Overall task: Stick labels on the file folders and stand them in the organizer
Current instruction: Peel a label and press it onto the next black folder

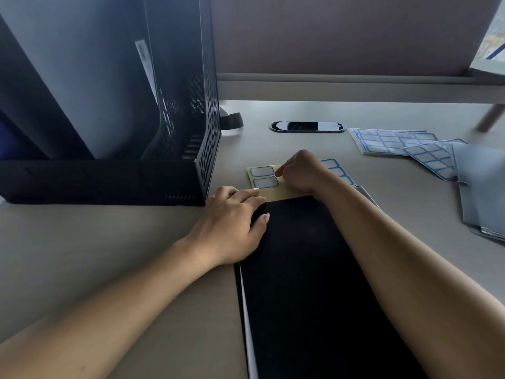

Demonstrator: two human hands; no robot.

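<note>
**Right hand picking at the labels, left hand steadying the sheet**

From my station I see a flat black file folder (300,269) lying lengthwise on the pale grey desk (109,242), straight in front of the person. Across its far end lies a yellow backing sheet (269,193) carrying two pale blue-bordered labels (262,171), one above the other, at its left end.

The left hand (232,212) lies flat with its fingers nearly straight. Its fingertips press on the near-left edge of the sheet and its thumb rests on the folder. The right hand (299,172) is curled into a loose fist over the sheet, with thumb and forefinger pinched together at the right edge of the two labels. I cannot tell whether a label has lifted.

The black perforated-metal organizer (202,149) stands at the left, just beside the left hand. Grey folders (82,91) already stand upright inside it. On the right, well apart from the hands, are loose sheets of blue-bordered labels (393,140) and a stack of translucent grey folders (481,192). A glossy black oval cable port (306,126) sits in the desk beyond the hands.
</note>
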